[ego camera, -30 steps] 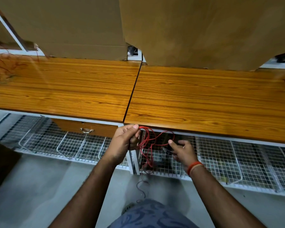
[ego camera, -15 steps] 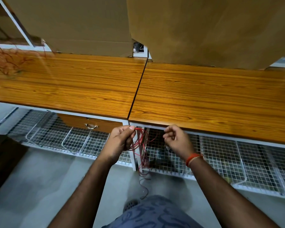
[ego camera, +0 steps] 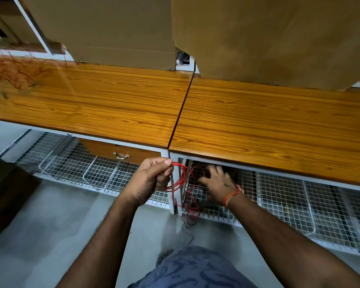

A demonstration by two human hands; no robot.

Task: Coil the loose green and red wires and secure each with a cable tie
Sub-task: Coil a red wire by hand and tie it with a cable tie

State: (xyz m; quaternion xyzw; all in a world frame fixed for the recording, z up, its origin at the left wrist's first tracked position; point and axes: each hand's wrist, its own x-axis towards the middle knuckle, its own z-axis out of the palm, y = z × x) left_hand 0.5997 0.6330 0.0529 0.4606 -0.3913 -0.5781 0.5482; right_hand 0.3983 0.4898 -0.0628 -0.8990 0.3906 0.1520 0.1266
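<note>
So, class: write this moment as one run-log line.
stage: coiling | left hand: grips red wire loops | right hand: fingers spread, reaching under table | tie: not yet on

- Setting: looks like a workshop or electronics work room, not a home.
- Two long wood-grain benches (ego camera: 268, 121) butted end to end on white metal frames.
- White wire-mesh shelves (ego camera: 299, 204) run under both benches; a small drawer (ego camera: 121, 152) with a metal handle hangs under the left one.
- Large cardboard boxes (ego camera: 116, 28) stand along the back.
- Tangle of loose wires (ego camera: 15, 73) at far left of bench.
- Bare grey concrete floor (ego camera: 50, 225).
</note>
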